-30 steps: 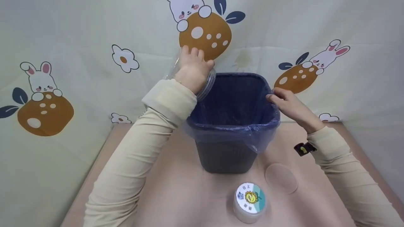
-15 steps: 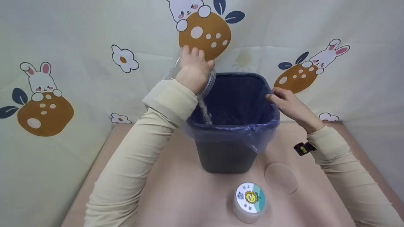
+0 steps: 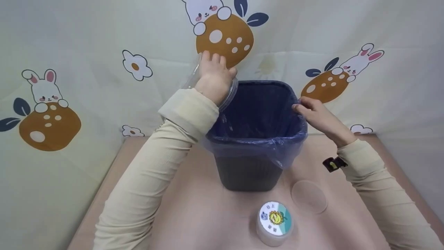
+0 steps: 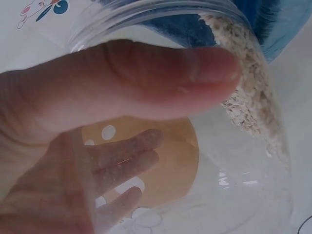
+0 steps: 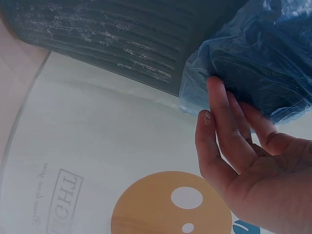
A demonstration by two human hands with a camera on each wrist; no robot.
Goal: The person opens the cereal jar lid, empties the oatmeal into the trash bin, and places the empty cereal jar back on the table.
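- Find nearest, on the bench [image 3: 201, 211], a lidded tub [image 3: 275, 222] with contents unclear.
- Just beyond, see a clear disc [image 3: 309, 197] lying flat.
- Behind these, expect a light, stiff bin [image 3: 249, 173] with a thin, slippery blue liner [image 3: 253, 149]; steady by the rim.
- At its right edge, note the right hand [image 3: 321, 118] gripping the lined rim.
- Over its left edge, note the left hand [image 3: 215, 78] wrapped round a tilted clear jar [image 4: 234, 195] with pale flakes [image 4: 253, 87] along one wall; likely light, smooth, best held round the body.
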